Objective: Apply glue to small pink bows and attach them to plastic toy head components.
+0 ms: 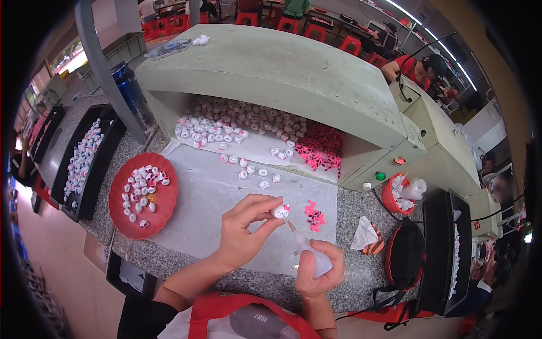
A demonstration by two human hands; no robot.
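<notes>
Between the thumb and fingers of my left hand (247, 229) is a small white round piece (280, 211) with a pink spot. My right hand (323, 270) is wrapped round a translucent squeeze bottle (314, 255), whose thin nozzle tip points up at the white piece, touching it or very near. Just right of the piece, a loose cluster of small pink and dark bits (314, 216) lies on the white sheet (209, 198). Several similar white pieces (259, 172) are scattered further back on the sheet.
A pale green metal hood (271, 68) covers heaps of white pieces and pink bits. To the left is a red plate (121, 217) of white pieces, then a black tray (84, 192). At right stand a red cup (389, 200), a black pouch (405, 254) and another black tray (463, 248).
</notes>
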